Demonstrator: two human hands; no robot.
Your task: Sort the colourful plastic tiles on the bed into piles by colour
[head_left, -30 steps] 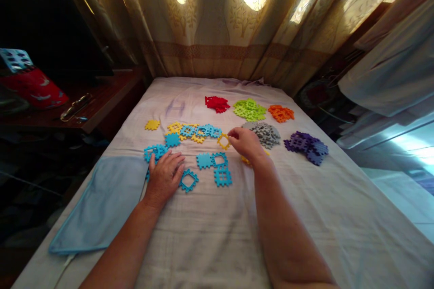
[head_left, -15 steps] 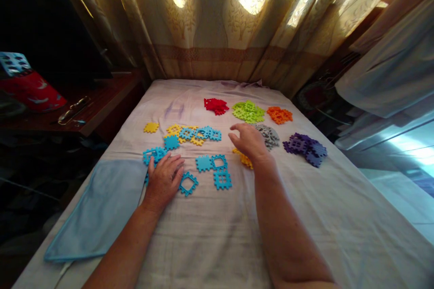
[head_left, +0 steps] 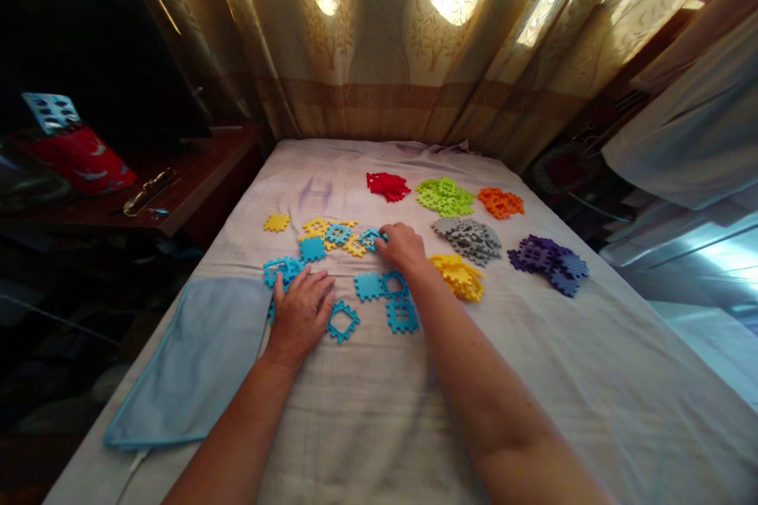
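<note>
Your left hand [head_left: 299, 314] lies nearest, fingers spread and loose, beside a blue square frame [head_left: 341, 336] on the pale sheet [head_left: 355, 426]. Farther out, your right hand [head_left: 403, 246] pinches a blue piece [head_left: 371, 237] in its grip, beside yellow pieces [head_left: 354, 247]. Beyond sits a red pile [head_left: 388, 187].

Over here the blue tiles [head_left: 369, 286] and yellow pile [head_left: 457, 277] are smooth plastic; the sheet [head_left: 361, 426] is matt, creased cloth (the blue pad [head_left: 189, 363], smoother fabric), the curtain [head_left: 379, 47] textured cloth, the desk [head_left: 198, 177] in that gloom perhaps polished wood.
</note>
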